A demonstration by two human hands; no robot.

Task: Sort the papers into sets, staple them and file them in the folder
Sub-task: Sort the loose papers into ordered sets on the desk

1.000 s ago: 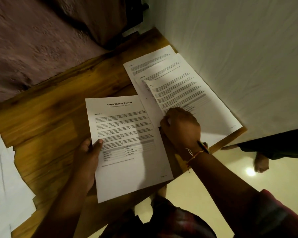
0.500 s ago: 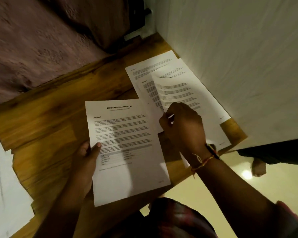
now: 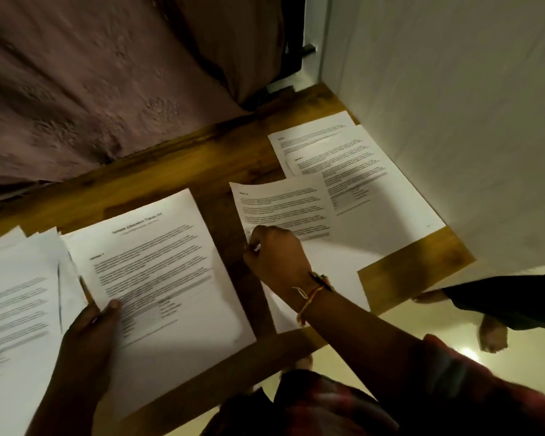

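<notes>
Printed white papers lie on a wooden table [image 3: 177,171]. My left hand [image 3: 92,335] grips the left edge of a titled sheet [image 3: 161,278], thumb on top. My right hand [image 3: 274,256] pinches the left edge of another printed sheet [image 3: 283,209], which is lifted and curled above the pile [image 3: 368,184] at the table's right end. A further heap of papers [image 3: 16,309] lies at the left. No stapler or folder is in view.
A white wall [image 3: 453,105] borders the table on the right. A mauve cloth [image 3: 92,73] hangs behind the table. Beyond the table's front edge is a pale floor [image 3: 390,325] with bare feet [image 3: 491,335] on it.
My right hand has lifted the top sheet off the right pile and drawn it leftward. The view has shifted, so the left heap of papers now shows beside the titled sheet.
</notes>
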